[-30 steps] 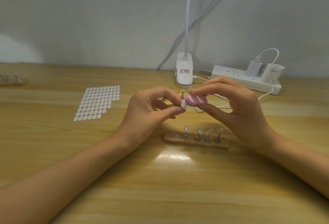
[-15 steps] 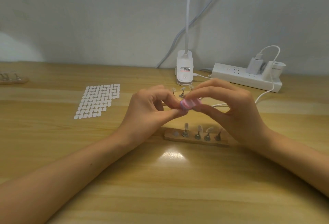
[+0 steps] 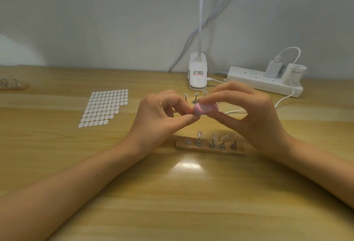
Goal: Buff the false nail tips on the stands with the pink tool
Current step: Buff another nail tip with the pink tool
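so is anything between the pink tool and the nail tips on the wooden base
Nothing visible. The right hand holds the pink tool raised, apart from the nail tips on the wooden base, open air between. Fingertips of the left hand meet the tool's left end; the right palm hides the base's right end.

Over the last second the pink tool (image 3: 206,108) slid a little leftwards, up against the pinched fingertips of the left hand (image 3: 161,116), and turned from showing its flat face to nearly edge-on. The white tip held there got covered, or so it seemed through the blur. The right hand (image 3: 254,114) sank slightly, hiding the base's (image 3: 191,147) right end.
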A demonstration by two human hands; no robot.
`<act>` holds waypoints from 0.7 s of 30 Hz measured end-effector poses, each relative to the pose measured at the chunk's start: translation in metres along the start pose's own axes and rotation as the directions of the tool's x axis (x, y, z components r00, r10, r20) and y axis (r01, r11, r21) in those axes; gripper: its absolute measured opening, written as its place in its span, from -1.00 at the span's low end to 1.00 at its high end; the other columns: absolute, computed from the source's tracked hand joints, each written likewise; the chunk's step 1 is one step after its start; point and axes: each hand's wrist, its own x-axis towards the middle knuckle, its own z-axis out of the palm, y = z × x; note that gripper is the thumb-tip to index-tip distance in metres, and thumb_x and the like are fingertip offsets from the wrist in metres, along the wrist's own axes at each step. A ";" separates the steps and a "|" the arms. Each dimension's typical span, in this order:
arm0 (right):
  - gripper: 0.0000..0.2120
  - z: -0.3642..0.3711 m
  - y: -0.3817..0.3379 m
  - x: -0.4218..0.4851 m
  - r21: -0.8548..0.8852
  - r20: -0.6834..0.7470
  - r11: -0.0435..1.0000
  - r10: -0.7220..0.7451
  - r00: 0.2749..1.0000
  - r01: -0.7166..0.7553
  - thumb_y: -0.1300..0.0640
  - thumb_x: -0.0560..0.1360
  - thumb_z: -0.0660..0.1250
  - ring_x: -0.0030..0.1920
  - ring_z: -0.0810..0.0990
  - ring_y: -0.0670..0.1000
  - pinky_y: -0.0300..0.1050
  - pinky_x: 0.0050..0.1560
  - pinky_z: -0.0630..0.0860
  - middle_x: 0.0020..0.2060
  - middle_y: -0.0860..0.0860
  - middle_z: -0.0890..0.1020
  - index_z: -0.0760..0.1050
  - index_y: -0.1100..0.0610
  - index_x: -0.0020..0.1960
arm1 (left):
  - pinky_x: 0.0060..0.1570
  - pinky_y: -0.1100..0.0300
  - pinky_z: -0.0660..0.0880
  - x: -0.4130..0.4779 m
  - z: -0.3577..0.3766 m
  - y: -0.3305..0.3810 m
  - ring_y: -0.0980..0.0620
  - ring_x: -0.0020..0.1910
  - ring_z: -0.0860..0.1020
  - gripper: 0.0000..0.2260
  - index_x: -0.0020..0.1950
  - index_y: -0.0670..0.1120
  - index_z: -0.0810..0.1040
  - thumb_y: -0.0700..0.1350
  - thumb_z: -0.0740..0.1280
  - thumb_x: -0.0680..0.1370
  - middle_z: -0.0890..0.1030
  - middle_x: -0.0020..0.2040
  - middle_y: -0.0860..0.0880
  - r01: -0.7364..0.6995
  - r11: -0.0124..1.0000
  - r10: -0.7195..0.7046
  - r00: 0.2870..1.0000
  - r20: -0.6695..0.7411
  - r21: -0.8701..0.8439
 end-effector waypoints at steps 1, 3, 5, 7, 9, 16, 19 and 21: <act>-0.81 -0.002 0.001 0.001 -0.002 -0.015 1.000 0.024 1.000 -0.024 0.20 0.48 0.45 -0.04 0.65 0.02 -0.07 -0.03 0.59 -0.05 0.08 0.67 0.66 0.21 0.09 | -0.38 0.37 0.30 0.000 0.000 0.000 0.22 -0.46 0.40 -0.87 -0.26 -0.07 0.67 -0.21 0.59 0.40 0.59 -0.30 0.14 0.002 1.000 -0.002 1.000 0.002 -0.004; -0.80 -0.002 0.001 -0.001 -0.011 -0.021 0.999 0.030 0.999 -0.030 0.20 0.48 0.45 -0.02 0.64 0.01 -0.08 -0.01 0.58 -0.04 0.08 0.66 0.65 0.20 0.09 | -0.37 0.36 0.30 -0.001 0.000 0.000 0.20 -0.46 0.38 -0.88 -0.26 -0.06 0.67 -0.20 0.59 0.39 0.59 -0.31 0.16 -0.005 1.000 0.005 1.000 0.016 -0.002; -0.80 -0.002 0.001 -0.002 0.007 -0.009 1.000 0.016 1.000 -0.016 0.19 0.49 0.45 0.01 0.64 0.02 -0.07 0.00 0.59 -0.03 0.08 0.66 0.65 0.19 0.10 | -0.37 0.37 0.28 -0.001 0.000 0.000 0.20 -0.46 0.36 -0.88 -0.26 -0.06 0.68 -0.19 0.59 0.39 0.57 -0.34 0.20 -0.011 1.000 0.011 1.000 0.027 0.002; -0.80 -0.004 0.003 -0.002 0.023 -0.005 0.999 0.028 1.000 -0.028 0.16 0.49 0.43 0.00 0.64 0.02 -0.02 -0.01 0.59 -0.03 0.08 0.67 0.65 0.19 0.10 | -0.37 0.38 0.29 -0.002 0.000 0.001 0.20 -0.46 0.37 -0.87 -0.26 -0.03 0.67 -0.19 0.59 0.39 0.57 -0.34 0.22 -0.018 1.000 0.018 0.999 0.033 0.007; -0.80 -0.004 0.002 -0.002 0.058 -0.006 0.997 0.055 0.998 -0.054 0.15 0.50 0.43 -0.01 0.66 0.04 0.03 -0.02 0.60 -0.03 0.07 0.67 0.65 0.20 0.09 | -0.37 0.40 0.29 -0.002 0.000 0.001 0.21 -0.46 0.38 -0.87 -0.26 0.00 0.67 -0.16 0.59 0.38 0.57 -0.33 0.24 -0.023 1.000 0.023 0.999 0.036 0.002; -0.79 0.000 -0.002 0.000 0.054 0.005 0.998 0.021 1.000 -0.021 0.19 0.49 0.44 -0.02 0.66 0.03 -0.04 -0.02 0.59 -0.05 0.10 0.67 0.66 0.20 0.10 | -0.37 0.41 0.28 -0.001 0.000 0.001 0.20 -0.47 0.38 -0.87 -0.28 -0.01 0.65 -0.12 0.59 0.37 0.55 -0.34 0.24 -0.020 1.000 0.020 1.000 0.010 0.001; -0.80 0.003 -0.006 -0.002 0.046 0.020 0.999 -0.027 0.999 0.026 0.20 0.49 0.45 0.01 0.65 0.02 -0.06 0.02 0.59 -0.04 0.08 0.66 0.66 0.20 0.10 | -0.38 0.41 0.26 -0.001 0.000 0.001 0.19 -0.48 0.35 -0.85 -0.30 -0.01 0.64 -0.11 0.59 0.38 0.54 -0.35 0.24 -0.021 1.000 0.021 1.000 0.012 0.010; -0.81 0.005 -0.007 -0.002 0.035 0.035 0.998 -0.059 0.998 0.057 0.21 0.49 0.45 0.01 0.65 0.03 -0.07 0.03 0.59 -0.04 0.09 0.66 0.67 0.19 0.10 | -0.39 0.40 0.25 -0.001 0.000 0.001 0.19 -0.48 0.34 -0.84 -0.30 0.03 0.63 -0.11 0.58 0.38 0.54 -0.35 0.24 -0.023 1.000 0.023 1.000 0.009 0.017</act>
